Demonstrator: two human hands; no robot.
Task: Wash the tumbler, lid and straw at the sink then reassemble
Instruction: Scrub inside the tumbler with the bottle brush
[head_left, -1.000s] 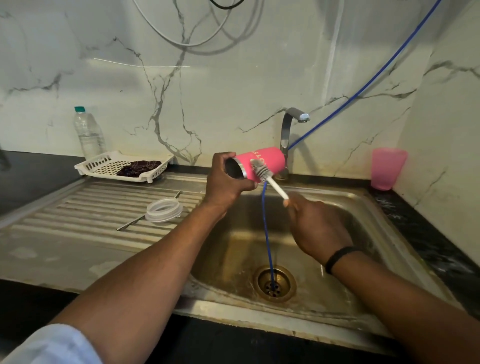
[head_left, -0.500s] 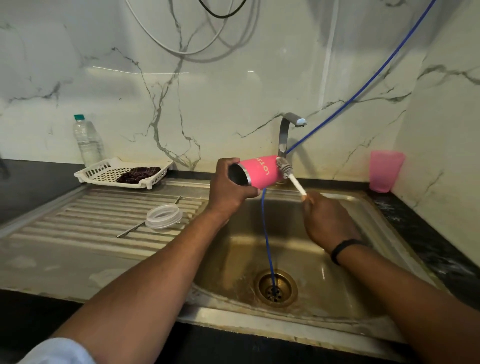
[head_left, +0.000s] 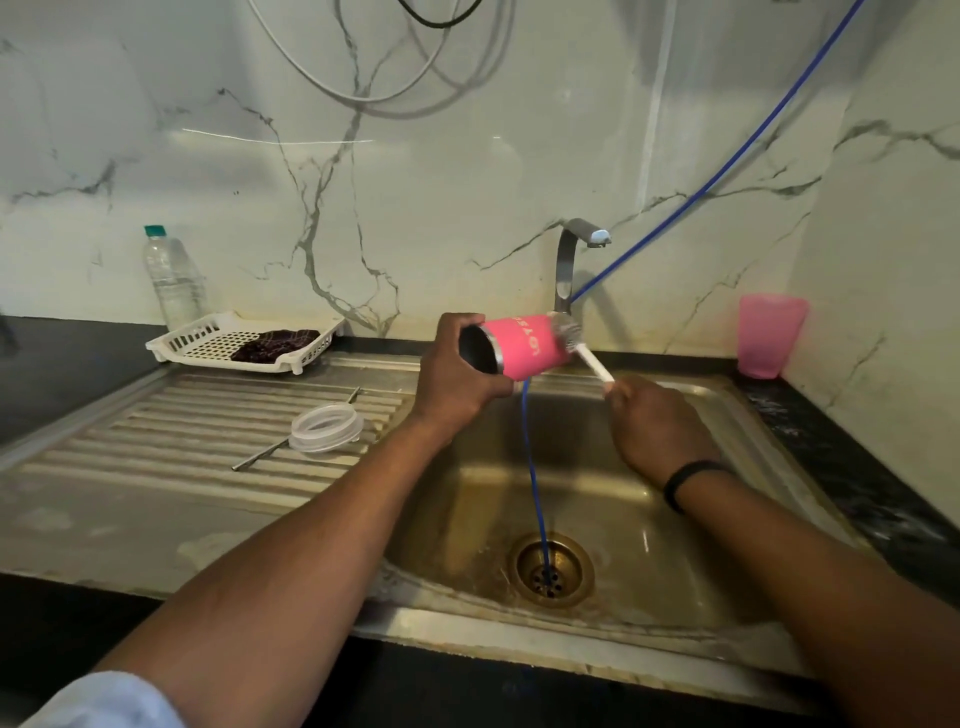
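1. Head view: my left hand (head_left: 457, 374) is wrapped around the rim end of the pink tumbler (head_left: 524, 345), holding it sideways over the sink (head_left: 727, 405) so the base faces my brush (head_left: 569, 338).
2. My right hand (head_left: 657, 423) pinches the brush's white handle, bristles against the tumbler's bottom, to scrub it, I judge.
3. Waiting on the drainboard: one clear lid (head_left: 326, 428) and one metal straw (head_left: 260, 457), touching.
4. One faucet (head_left: 569, 260); one pink cup (head_left: 769, 335) stands well apart.
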